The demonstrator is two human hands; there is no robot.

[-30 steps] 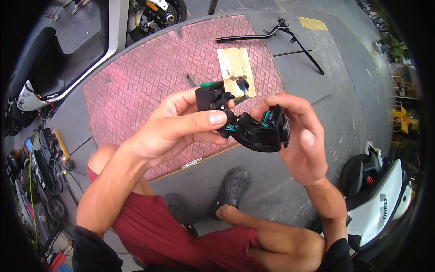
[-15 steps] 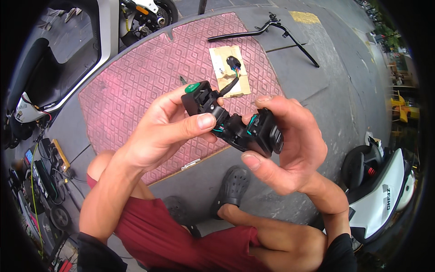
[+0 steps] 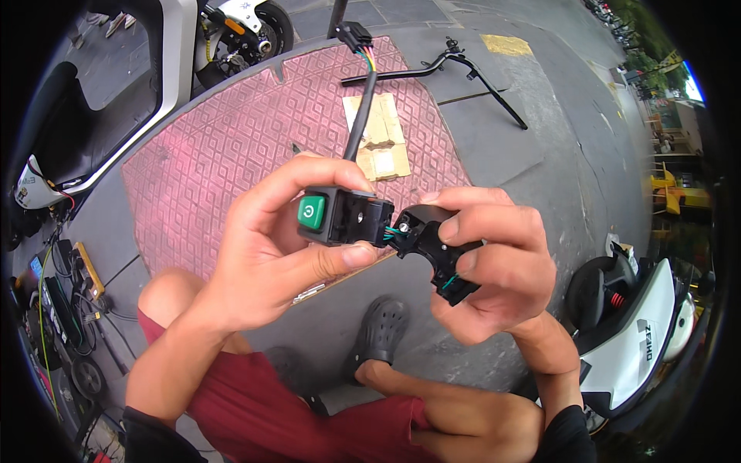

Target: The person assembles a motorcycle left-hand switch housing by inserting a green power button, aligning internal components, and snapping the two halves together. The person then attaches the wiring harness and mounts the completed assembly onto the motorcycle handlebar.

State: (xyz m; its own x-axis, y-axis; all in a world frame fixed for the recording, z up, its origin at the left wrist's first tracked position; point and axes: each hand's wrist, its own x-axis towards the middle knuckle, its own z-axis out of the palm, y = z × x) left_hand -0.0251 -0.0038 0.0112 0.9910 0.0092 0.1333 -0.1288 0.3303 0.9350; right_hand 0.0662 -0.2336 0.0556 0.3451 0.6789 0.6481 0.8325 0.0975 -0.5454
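Between the thumb and fingers of my left hand (image 3: 262,251) is a black handlebar switch half (image 3: 347,217) bearing a green power button (image 3: 311,213). My right hand (image 3: 505,270) grips the other black switch half (image 3: 426,241), which has a curved clamp-shaped inner side. Thin green wires (image 3: 391,233) bridge the gap between the two halves. A black cable (image 3: 361,116) rises from behind the left half and ends in a black connector plug (image 3: 354,37) with coloured wires. Part of the right half is covered by my fingers.
Below lies a pink patterned mat (image 3: 224,154) with a cardboard piece (image 3: 390,160) on it. A black handlebar (image 3: 432,71) rests at its far right edge. Scooters stand at left and right (image 3: 629,347). Cables and tools (image 3: 69,301) lie on the left.
Both hands have turned the switch, so the green button now faces up and the halves sit at a new angle. The cable and plug have swung up and away.
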